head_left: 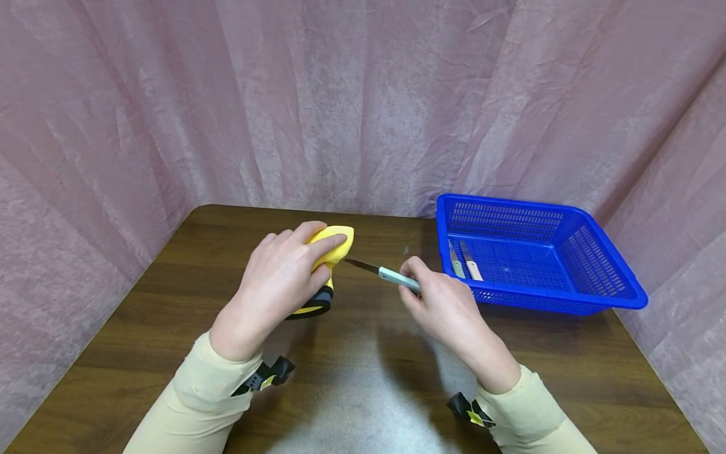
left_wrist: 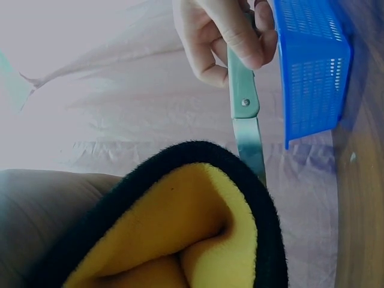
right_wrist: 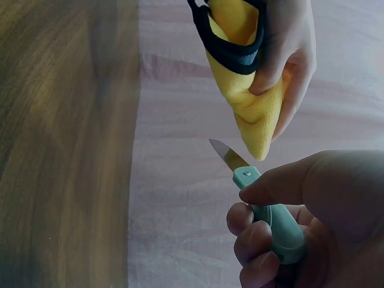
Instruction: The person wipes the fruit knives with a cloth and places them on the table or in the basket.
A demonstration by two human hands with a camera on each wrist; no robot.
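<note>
A yellow cloth with a black edge point(head_left: 338, 251) is bunched in my left hand point(head_left: 280, 265), which grips it above the table. My right hand point(head_left: 445, 306) holds a folding knife point(head_left: 397, 278) by its light green handle, blade out and pointing left toward the cloth. In the right wrist view the blade point(right_wrist: 225, 151) stands just apart from the cloth's lower tip point(right_wrist: 259, 135). From the left wrist view, the cloth's dark border point(left_wrist: 198, 153) hides the blade's end.
A blue plastic basket point(head_left: 567, 296) stands at the right of the brown wooden table point(head_left: 187, 302). Inside it, along the left side, lie two knives, one with a pale green handle point(head_left: 457, 269) and one with a whitish handle point(head_left: 473, 271). Pink curtains point(head_left: 340, 107) hang behind.
</note>
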